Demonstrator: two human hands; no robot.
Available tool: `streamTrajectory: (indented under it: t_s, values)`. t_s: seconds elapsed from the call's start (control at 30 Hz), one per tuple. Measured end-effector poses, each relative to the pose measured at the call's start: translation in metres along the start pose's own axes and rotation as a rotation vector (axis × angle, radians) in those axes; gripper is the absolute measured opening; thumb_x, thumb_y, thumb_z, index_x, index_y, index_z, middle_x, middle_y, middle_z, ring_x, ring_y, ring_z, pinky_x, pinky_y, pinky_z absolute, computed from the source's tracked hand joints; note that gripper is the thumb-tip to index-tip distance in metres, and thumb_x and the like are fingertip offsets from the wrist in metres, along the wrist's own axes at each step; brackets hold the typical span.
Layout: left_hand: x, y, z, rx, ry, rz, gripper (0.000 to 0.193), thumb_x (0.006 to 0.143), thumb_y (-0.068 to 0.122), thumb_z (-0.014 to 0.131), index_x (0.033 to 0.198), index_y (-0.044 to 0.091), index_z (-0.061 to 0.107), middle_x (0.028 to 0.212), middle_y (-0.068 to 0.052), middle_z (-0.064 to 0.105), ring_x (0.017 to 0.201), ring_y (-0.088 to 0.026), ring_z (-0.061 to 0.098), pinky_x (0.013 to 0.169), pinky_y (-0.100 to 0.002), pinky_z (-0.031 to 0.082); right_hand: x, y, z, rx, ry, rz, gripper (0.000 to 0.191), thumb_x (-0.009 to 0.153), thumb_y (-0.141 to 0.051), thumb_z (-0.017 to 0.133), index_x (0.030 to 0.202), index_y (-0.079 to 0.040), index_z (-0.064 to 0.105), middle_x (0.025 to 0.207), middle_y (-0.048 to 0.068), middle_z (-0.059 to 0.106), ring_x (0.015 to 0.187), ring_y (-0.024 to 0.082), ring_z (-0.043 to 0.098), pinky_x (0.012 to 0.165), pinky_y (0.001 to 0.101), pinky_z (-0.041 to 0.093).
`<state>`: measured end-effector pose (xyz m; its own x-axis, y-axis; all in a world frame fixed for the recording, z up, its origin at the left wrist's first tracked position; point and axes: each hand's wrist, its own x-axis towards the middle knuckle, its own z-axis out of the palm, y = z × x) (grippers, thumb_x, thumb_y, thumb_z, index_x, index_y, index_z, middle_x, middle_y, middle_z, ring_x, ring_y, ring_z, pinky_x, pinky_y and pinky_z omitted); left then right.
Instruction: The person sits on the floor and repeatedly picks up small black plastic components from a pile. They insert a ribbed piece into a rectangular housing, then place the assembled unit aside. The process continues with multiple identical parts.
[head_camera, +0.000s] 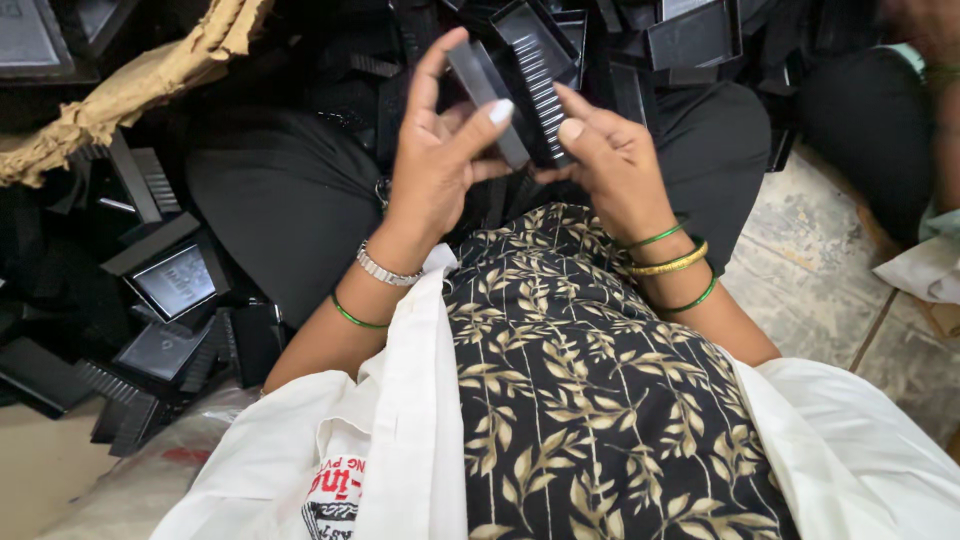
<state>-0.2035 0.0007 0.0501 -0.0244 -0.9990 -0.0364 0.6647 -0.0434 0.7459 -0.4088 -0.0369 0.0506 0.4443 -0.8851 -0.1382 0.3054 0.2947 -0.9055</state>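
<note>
My left hand (440, 150) grips a flat grey-black plastic bar (478, 85) between thumb and fingers, held up over my lap. My right hand (605, 160) holds a black ribbed plastic tray part (540, 85) against that bar; the two pieces touch side by side. Both wrists wear bangles, green and gold on the right, silver and green on the left. My lap below is covered by black cloth with a leaf print (590, 400) and white fabric.
Several black plastic trays and lids (170, 290) lie heaped at the left and along the top (690, 40). A burlap sack edge (130, 90) hangs at upper left. Another person's arm (935, 60) shows at top right over a tiled floor (810, 260).
</note>
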Motion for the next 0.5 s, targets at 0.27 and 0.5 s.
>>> streamTrajectory:
  t_s: [0.27,0.5]
  values:
    - [-0.005,-0.014,0.004,0.142,0.057,-0.018,0.081,0.096,-0.002,0.074,0.161,0.020,0.029,0.124,-0.017,0.070,0.103,-0.020,0.071,0.078,-0.036,0.066,-0.006,0.002,0.006,-0.381,-0.168,-0.229,0.055,0.103,-0.011,0.070,0.151,0.004,0.046,0.147,0.007,0.059,0.124,0.008,0.059,0.108,0.0258,0.051]
    - [0.000,0.006,0.029,0.147,0.242,-0.118,0.056,0.101,0.012,0.054,0.154,0.012,0.036,0.106,-0.012,0.070,0.073,-0.019,0.071,0.057,-0.029,0.064,-0.008,-0.006,0.029,-0.671,0.030,-0.257,0.058,0.093,-0.010,0.076,0.146,-0.002,0.054,0.123,0.010,0.074,0.100,0.010,0.069,0.086,0.0275,0.058]
